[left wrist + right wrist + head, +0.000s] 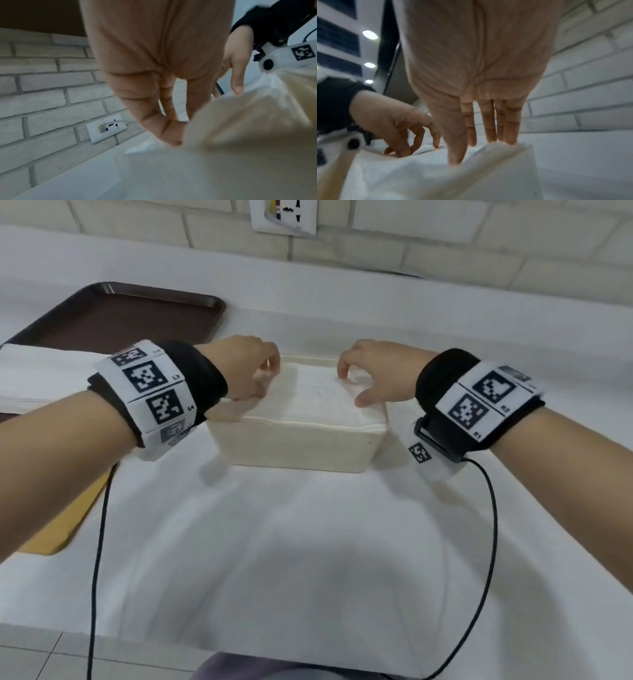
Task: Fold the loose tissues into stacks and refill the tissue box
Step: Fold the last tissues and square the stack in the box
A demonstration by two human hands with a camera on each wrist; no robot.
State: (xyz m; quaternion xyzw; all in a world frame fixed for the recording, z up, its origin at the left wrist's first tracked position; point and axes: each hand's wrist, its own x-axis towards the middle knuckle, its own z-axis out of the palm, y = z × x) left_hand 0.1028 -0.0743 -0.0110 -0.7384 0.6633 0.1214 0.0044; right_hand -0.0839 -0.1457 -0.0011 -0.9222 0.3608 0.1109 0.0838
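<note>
A cream tissue box (294, 446) stands mid-table, filled to the rim with a stack of folded white tissues (318, 398). My left hand (265, 378) is at the stack's left edge, its fingers pointing down onto the tissues. My right hand (349, 385) is at the right edge. In the right wrist view, the right hand (479, 148) has straight fingers whose tips press on the tissues (419, 175). In the left wrist view, the left hand's fingers (173, 132) reach down beside the blurred box (240, 135). Neither hand grips anything.
A dark brown tray (120, 313) lies at the back left with another pile of white tissues (41, 378) on its near part. A tan board (61, 522) lies at the table's left edge. A brick wall with a socket (284, 217) is behind. Wrist cables hang off the front edge.
</note>
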